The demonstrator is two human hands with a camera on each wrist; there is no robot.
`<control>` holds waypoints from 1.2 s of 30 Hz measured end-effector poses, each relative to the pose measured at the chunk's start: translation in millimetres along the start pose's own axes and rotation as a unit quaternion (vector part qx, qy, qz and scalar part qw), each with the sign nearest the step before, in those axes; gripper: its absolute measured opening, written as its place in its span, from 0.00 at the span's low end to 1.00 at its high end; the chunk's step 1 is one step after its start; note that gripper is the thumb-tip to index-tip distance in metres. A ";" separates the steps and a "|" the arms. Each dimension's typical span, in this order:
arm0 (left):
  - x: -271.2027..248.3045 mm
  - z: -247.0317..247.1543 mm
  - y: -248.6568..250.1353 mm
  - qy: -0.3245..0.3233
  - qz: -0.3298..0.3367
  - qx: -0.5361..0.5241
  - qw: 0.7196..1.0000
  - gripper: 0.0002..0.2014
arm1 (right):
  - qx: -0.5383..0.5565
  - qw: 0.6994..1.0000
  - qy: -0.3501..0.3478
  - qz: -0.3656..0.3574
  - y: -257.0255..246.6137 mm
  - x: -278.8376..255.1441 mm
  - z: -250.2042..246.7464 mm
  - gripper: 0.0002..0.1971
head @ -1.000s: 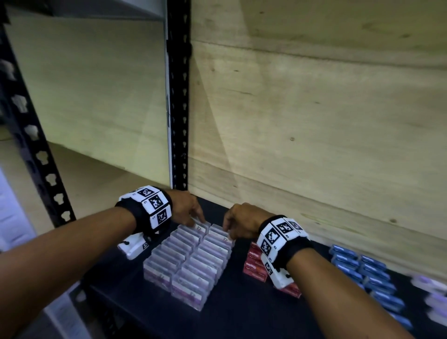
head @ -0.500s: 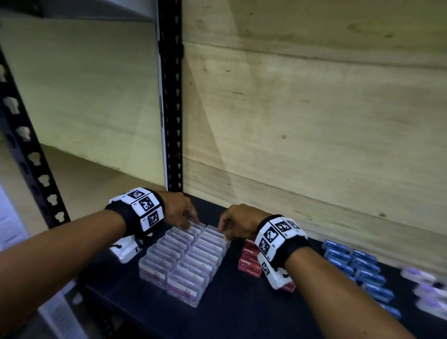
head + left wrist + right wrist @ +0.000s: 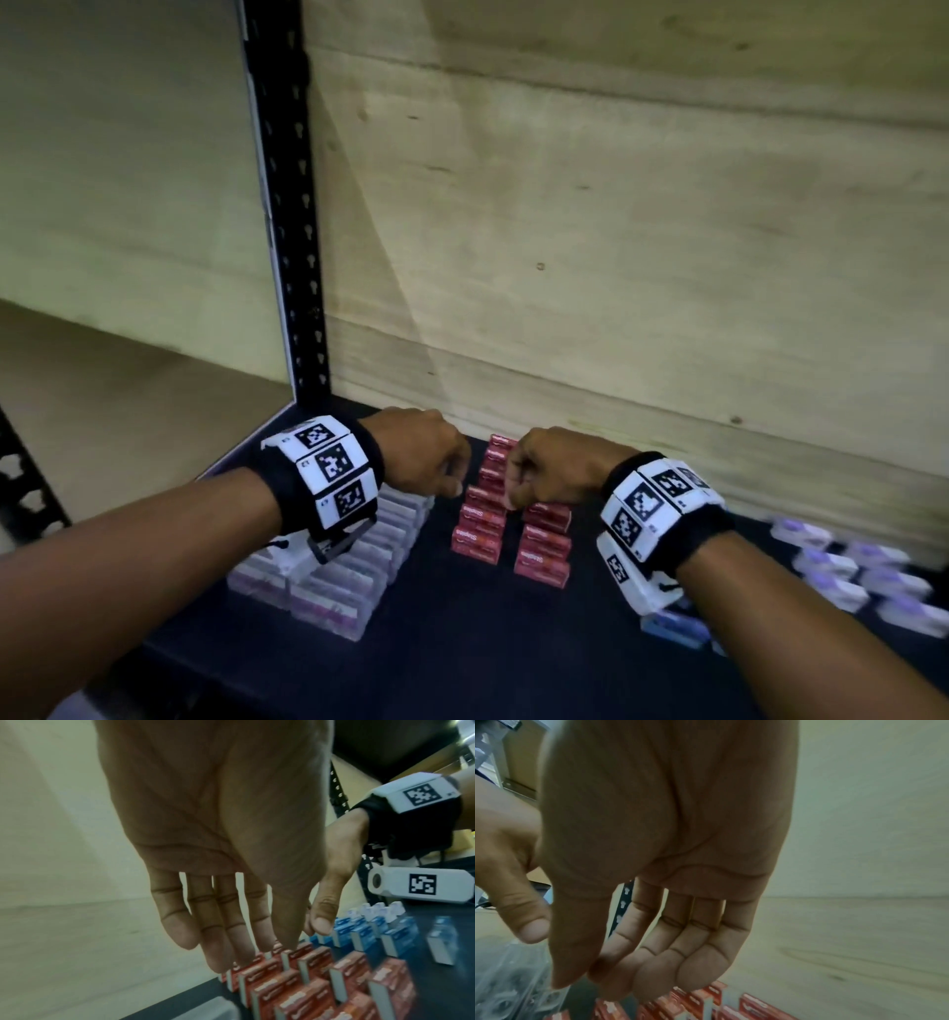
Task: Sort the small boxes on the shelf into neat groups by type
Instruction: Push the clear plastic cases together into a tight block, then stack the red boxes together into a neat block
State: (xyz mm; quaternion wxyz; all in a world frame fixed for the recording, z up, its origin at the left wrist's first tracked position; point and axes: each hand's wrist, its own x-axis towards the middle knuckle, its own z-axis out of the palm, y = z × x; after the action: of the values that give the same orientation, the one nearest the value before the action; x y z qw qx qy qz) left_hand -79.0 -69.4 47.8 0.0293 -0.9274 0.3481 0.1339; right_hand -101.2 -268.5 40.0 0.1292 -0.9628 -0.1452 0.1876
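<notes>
Head view: left hand [image 3: 418, 452] and right hand [image 3: 552, 470] close together over the back of the red boxes [image 3: 513, 529], which stand in two rows mid-shelf on the dark shelf [image 3: 462, 642]; fingers of both hidden under the knuckles here, grip not readable. Clear-cased pink boxes [image 3: 328, 575] packed in a block to the left, partly under the left wrist; pale purple boxes [image 3: 862, 570] loosely ranked at far right, blurred; a blue box [image 3: 672, 624] peeking from under the right wrist. Plywood back panel [image 3: 616, 231] behind, black slotted upright [image 3: 295, 205] at the left corner. Left wrist view: left hand [image 3: 218, 821] with fingers [image 3: 218, 933] straight and slightly parted, tips at or just above the tops of the rearmost red boxes [image 3: 308, 983], contact not certain; right thumb [image 3: 321, 914] hanging just beside; blue boxes [image 3: 372, 931] in rows beyond. Right wrist view: right hand [image 3: 667, 821] with fingers [image 3: 680, 953] relaxed, side by side, gently bent, holding nothing, above the red boxes [image 3: 706, 1004]; clear-cased boxes [image 3: 508, 983] blurred at lower left.
</notes>
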 end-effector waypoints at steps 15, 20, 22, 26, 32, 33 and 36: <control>13.8 27.0 51.6 -0.052 0.009 0.109 0.993 0.14 | -0.036 0.996 -0.042 0.070 20.1 -45.1 34.7 0.07; 7.0 29.3 55.4 -0.037 0.013 0.122 0.992 0.10 | -0.047 0.996 -0.014 0.077 16.3 -53.5 40.5 0.04; 2.2 29.3 56.2 -0.022 0.020 0.126 0.992 0.10 | -0.057 0.995 -0.003 0.083 15.0 -57.9 42.2 0.05; -8.4 34.6 59.2 0.017 0.029 0.107 0.994 0.06 | -0.078 0.993 0.030 0.080 10.2 -69.8 48.7 0.06; -22.3 44.9 66.7 0.015 0.031 0.072 0.997 0.04 | -0.099 0.991 0.004 0.091 10.3 -75.2 56.9 0.19; -23.2 46.0 67.9 0.013 0.027 0.076 0.997 0.04 | -0.111 0.990 0.007 0.089 10.7 -74.9 58.8 0.23; -24.3 49.1 67.9 0.013 0.018 0.071 0.997 0.03 | -0.140 0.986 0.015 0.092 13.4 -72.5 65.5 0.27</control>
State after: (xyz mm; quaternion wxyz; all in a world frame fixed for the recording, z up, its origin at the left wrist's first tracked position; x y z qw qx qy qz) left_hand -152.1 -98.0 9.7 0.0877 -0.9184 0.3735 0.0972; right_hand -188.5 -291.9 0.7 -0.0222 -0.9834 -0.0789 0.1620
